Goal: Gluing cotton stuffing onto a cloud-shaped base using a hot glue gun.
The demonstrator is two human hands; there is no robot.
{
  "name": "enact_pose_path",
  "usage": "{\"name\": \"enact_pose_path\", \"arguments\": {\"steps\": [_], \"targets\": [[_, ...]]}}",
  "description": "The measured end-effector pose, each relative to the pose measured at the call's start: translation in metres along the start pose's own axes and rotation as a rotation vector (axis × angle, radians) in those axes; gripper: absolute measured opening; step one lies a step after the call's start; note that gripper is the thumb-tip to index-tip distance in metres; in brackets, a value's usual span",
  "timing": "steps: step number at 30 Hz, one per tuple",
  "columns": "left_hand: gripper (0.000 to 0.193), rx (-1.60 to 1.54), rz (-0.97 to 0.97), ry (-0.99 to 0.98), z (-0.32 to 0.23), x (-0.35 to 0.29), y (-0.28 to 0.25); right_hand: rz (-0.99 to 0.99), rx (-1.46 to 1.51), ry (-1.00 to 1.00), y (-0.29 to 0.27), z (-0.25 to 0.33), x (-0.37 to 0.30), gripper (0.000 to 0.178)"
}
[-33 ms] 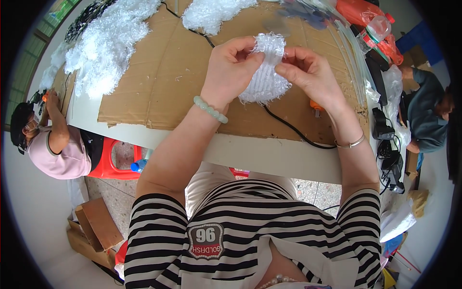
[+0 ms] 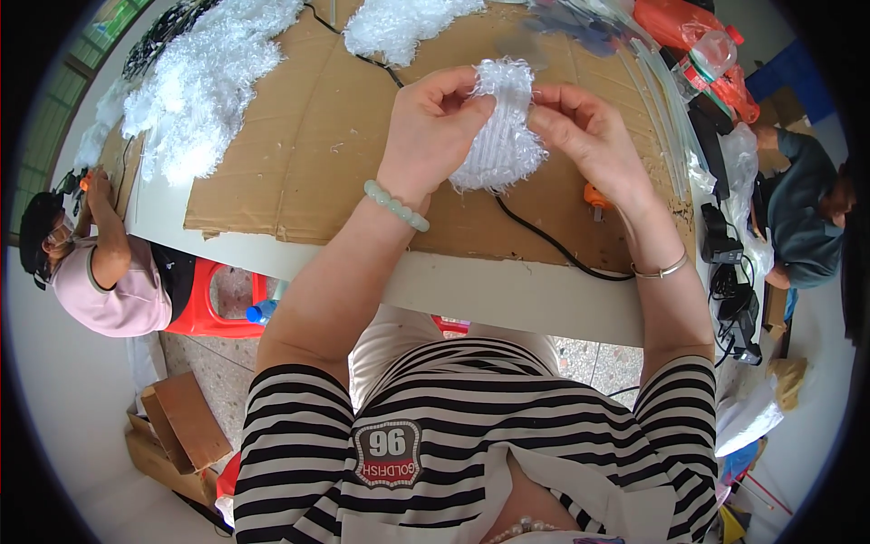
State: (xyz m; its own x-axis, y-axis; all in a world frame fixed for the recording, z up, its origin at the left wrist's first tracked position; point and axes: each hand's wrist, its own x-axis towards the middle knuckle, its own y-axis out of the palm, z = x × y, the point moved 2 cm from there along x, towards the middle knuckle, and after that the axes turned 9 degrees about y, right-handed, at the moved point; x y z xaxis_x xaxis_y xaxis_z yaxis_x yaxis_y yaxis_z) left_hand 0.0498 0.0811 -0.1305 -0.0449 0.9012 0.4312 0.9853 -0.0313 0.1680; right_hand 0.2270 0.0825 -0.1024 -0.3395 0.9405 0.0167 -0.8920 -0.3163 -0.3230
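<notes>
Above the cardboard, a fuzzy white piece of fringed, ribbed textile point(image 2: 500, 150) is stretched upright between my hands. My left hand point(image 2: 439, 127) pinches its left edge near the top, thumb against forefinger. On the opposite edge, my right hand point(image 2: 584, 131) grips it with thumb and bent fingers. The lower part of the piece hangs wide and loose. Beneath it a black cable point(image 2: 553, 238) runs along the cardboard toward my right wrist. A small orange tool point(image 2: 595, 197) lies partly hidden beside that wrist.
Cardboard point(image 2: 299, 172) covers much of the white table point(image 2: 435, 283). White fluffy heaps point(image 2: 204, 95) lie at the far left, another pile point(image 2: 399, 32) at the back. Clear strips point(image 2: 654, 109) and black adapters point(image 2: 722, 245) line the right. People sit at left point(image 2: 109, 281) and right point(image 2: 802, 204).
The white textile has shifted very slightly up and left between my hands, and my right thumb has changed position a little on its edge. Both hands keep their grip.
</notes>
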Motion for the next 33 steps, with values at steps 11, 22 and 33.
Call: {"name": "enact_pose_path", "arguments": {"steps": [11, 22, 33], "targets": [[0.019, -0.276, -0.196, -0.061, -0.002, 0.004, -0.006, 0.148, -0.074, 0.089, 0.006, -0.011, 0.0, 0.02], [0.013, -0.116, -0.371, 0.138, -0.015, 0.003, -0.008, 0.151, 0.029, 0.12, 0.002, -0.011, 0.003, 0.021], [0.013, -0.092, -0.348, 0.176, -0.017, 0.0, -0.007, 0.179, 0.04, 0.059, 0.011, -0.022, 0.003, 0.015]]}}
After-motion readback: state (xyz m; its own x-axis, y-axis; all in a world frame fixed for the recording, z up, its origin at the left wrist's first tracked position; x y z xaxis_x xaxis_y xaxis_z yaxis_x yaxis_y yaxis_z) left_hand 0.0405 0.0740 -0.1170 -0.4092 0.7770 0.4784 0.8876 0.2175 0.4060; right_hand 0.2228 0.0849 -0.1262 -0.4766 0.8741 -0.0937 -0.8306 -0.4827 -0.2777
